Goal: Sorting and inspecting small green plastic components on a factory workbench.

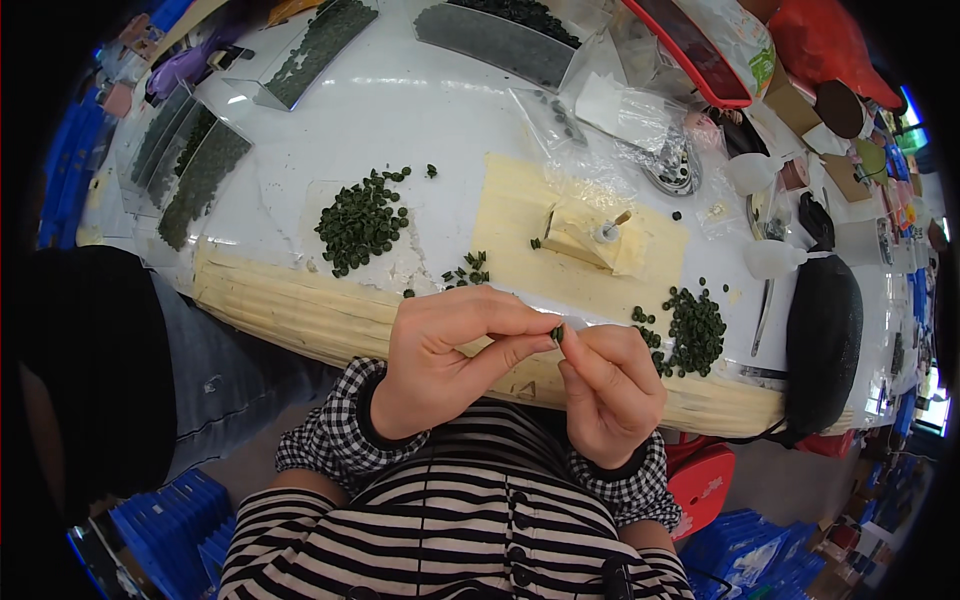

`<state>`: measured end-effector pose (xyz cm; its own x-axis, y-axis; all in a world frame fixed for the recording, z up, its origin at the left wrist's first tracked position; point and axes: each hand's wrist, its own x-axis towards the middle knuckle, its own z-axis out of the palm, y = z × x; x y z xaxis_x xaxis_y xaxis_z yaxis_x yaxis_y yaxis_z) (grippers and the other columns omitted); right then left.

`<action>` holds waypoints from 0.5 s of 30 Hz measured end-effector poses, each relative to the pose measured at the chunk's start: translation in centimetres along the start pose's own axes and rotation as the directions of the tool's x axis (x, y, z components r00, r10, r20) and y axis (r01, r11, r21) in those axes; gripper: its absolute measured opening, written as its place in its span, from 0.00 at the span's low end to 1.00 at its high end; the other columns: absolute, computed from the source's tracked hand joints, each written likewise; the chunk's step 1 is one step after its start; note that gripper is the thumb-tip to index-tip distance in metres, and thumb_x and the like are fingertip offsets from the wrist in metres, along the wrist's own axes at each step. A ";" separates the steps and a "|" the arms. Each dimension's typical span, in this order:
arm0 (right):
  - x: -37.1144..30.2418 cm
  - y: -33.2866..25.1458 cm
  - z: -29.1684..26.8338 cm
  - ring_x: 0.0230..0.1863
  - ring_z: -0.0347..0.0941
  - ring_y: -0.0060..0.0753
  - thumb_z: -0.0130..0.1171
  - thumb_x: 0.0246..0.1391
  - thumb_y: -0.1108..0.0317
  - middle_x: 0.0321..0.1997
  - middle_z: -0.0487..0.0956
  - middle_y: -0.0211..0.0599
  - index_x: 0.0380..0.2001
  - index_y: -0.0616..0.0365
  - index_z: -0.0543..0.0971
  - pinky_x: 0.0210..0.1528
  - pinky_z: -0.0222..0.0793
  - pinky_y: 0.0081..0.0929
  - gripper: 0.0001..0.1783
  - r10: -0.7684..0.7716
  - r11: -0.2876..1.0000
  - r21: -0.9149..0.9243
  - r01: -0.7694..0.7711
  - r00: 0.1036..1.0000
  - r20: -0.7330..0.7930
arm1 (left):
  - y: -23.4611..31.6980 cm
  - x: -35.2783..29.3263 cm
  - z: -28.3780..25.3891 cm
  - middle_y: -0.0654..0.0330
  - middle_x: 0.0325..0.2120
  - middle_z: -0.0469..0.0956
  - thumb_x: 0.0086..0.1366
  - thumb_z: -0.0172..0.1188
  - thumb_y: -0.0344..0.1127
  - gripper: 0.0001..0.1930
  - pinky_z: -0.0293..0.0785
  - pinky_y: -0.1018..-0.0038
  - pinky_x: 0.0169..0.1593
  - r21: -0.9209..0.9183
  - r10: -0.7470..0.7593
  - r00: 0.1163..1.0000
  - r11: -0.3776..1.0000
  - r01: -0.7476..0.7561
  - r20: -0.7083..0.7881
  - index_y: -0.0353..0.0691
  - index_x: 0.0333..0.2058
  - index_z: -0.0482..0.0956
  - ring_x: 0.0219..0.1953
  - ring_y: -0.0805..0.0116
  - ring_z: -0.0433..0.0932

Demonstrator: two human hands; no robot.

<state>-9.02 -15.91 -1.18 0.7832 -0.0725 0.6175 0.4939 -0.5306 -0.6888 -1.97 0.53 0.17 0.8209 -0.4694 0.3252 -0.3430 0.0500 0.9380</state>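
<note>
My left hand (pixel 437 355) pinches a small dark green round piece (pixel 557 333) between thumb and forefinger, in front of my body at the table's near edge. My right hand (pixel 617 385) meets it there, its fingertips closed at the same piece; whether it grips the piece too or something thin beside it is hard to see. Beyond my left hand lies a large heap of like green pieces (pixel 360 225), with a few strays (pixel 468 270) nearer to me. Another heap (pixel 695 330) lies right of my right hand.
A yellowish block with a small stick (pixel 590 235) stands on a yellow sheet (pixel 515 210). Clear bins of green pieces (pixel 495 40) line the far side and left. Plastic bags (pixel 570 150), a black cushion-like object (pixel 823 340) and tweezers (pixel 763 315) lie rightward. Someone sits at left (pixel 220 370).
</note>
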 end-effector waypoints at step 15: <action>-0.1 0.0 0.1 0.31 0.74 0.34 0.65 0.41 0.85 0.32 0.78 0.37 0.42 0.63 0.82 0.34 0.69 0.25 0.20 0.031 0.999 -0.025 -0.031 0.999 -0.020 | -0.4 0.1 0.1 0.54 0.30 0.82 0.50 0.69 0.20 0.12 0.76 0.76 0.36 0.146 0.157 0.987 0.978 -0.152 -0.021 0.33 0.35 0.82 0.32 0.65 0.81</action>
<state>-9.05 -15.81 -1.21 0.7902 -0.1061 0.6036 0.4593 -0.5494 -0.6980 -1.82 0.39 -0.15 0.7665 -0.4371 0.4706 -0.5266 -0.0082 0.8501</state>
